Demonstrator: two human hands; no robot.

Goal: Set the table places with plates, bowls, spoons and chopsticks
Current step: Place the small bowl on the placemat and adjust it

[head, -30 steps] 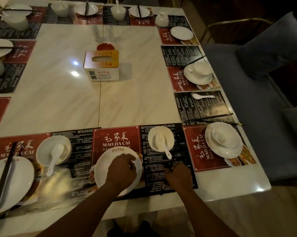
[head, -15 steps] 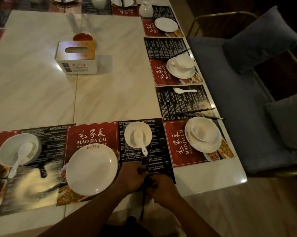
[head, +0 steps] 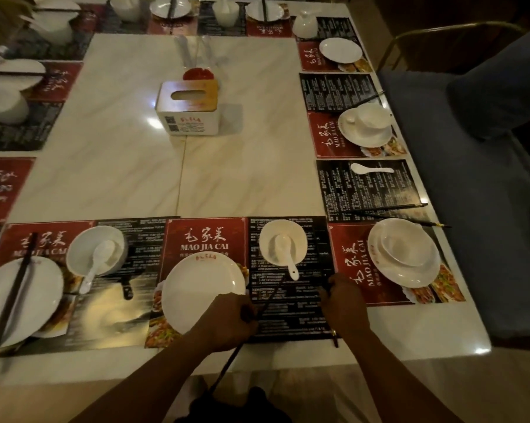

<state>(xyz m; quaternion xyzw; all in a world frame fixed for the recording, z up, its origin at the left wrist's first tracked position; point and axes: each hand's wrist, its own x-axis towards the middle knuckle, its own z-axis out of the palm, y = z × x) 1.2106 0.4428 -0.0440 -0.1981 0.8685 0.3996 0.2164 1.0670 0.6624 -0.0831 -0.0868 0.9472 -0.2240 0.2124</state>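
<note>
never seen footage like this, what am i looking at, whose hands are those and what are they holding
There is no machine: a person wears a camera on the head, so this single picture looks down at their own two hands. The left hand grips one dark chopstick, the right hand grips a second chopstick. Before them on the marble table lies a printed placemat with a white plate and a bowl holding a spoon. More set places ring the table.

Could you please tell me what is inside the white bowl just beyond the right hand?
A white spoon lies in the bowl, scoop inside, handle reaching out over the near rim. Nothing else shows; the bowl's floor beneath the spoon is covered.
</note>
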